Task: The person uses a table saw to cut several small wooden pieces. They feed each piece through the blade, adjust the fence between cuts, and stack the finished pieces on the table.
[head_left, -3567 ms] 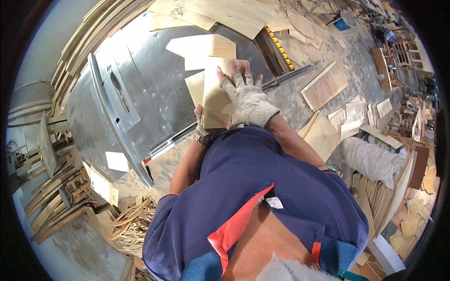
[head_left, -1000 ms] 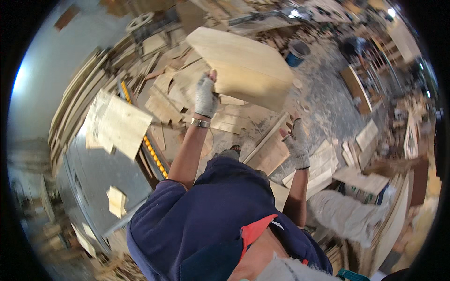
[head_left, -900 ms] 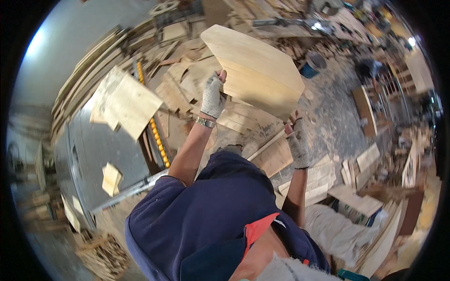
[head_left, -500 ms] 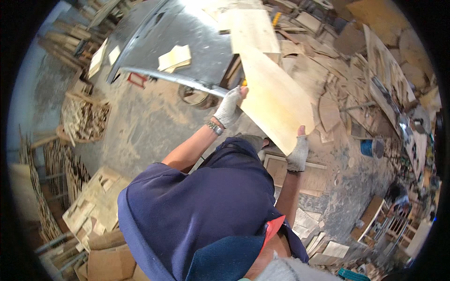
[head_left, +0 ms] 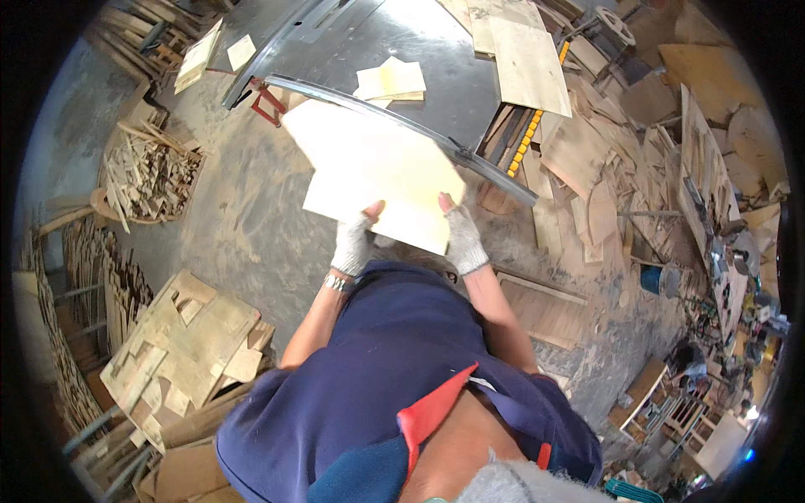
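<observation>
Pale, many-cornered plywood panel [head_left: 377,168]: held before the grey metal counter [head_left: 323,65]; contact unclear. Fingers of the whitish knit-gloved left hand [head_left: 353,244] clamp its near edge; the matching right hand's [head_left: 464,239], its right edge. Recommended: even grip, panel level.

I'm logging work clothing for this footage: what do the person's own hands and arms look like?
The left hand and right hand wear pale grey knitted gloves with dark-edged cuffs; both thumb tips are uncovered. A silvery metal band, perhaps a watch, circles the left wrist. Navy sleeves leave the forearms bare.
</observation>
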A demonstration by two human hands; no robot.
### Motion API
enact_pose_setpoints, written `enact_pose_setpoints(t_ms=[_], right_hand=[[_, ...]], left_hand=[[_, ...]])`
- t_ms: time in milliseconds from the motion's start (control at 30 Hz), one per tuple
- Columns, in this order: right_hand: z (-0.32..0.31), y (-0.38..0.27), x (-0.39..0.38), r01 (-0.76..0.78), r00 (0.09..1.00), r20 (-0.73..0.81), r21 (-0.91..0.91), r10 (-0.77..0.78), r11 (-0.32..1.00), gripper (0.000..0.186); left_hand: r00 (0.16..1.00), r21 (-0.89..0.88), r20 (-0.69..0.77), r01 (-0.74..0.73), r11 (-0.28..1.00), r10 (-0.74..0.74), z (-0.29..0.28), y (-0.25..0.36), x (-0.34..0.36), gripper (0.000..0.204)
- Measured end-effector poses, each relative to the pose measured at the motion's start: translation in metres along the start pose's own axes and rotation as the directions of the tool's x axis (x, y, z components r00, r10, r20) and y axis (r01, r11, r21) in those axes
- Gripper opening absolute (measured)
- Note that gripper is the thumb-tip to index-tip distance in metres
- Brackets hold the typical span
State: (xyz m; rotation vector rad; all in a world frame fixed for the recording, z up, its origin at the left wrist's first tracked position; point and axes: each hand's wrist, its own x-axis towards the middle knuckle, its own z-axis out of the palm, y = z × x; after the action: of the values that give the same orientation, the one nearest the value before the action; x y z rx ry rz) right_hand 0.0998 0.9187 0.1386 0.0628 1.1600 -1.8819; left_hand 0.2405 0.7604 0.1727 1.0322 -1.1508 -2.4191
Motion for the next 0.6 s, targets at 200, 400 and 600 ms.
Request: enact_pose_setpoints(t_ms=[200, 400, 600], right_hand=[[0.081, 0.017, 0.141, -0.161, 0.982, -0.086, 0.069, 0.167, 0.984, 0.046], [0.072, -0.017, 0.320, 0.020, 0.814, -0.559, 0.294, 0.155, 0.956, 0.076], [0.064, -0.014, 0.420, -0.096, 0.702, -0.698, 0.103, 0.141, 0.990, 0.048]], left_hand=[[0.896, -0.167, -0.405, -0.272, 0.948, 0.185, -0.169, 0.076, 0.004, 0.030], [0.757, -0.123, -0.593, -0.422, 0.898, 0.275, -0.330, 0.142, -0.002, 0.032], [0.580, -0.005, -0.723, -0.547, 0.837, 0.375, -0.375, 0.175, 0.023, 0.030]])
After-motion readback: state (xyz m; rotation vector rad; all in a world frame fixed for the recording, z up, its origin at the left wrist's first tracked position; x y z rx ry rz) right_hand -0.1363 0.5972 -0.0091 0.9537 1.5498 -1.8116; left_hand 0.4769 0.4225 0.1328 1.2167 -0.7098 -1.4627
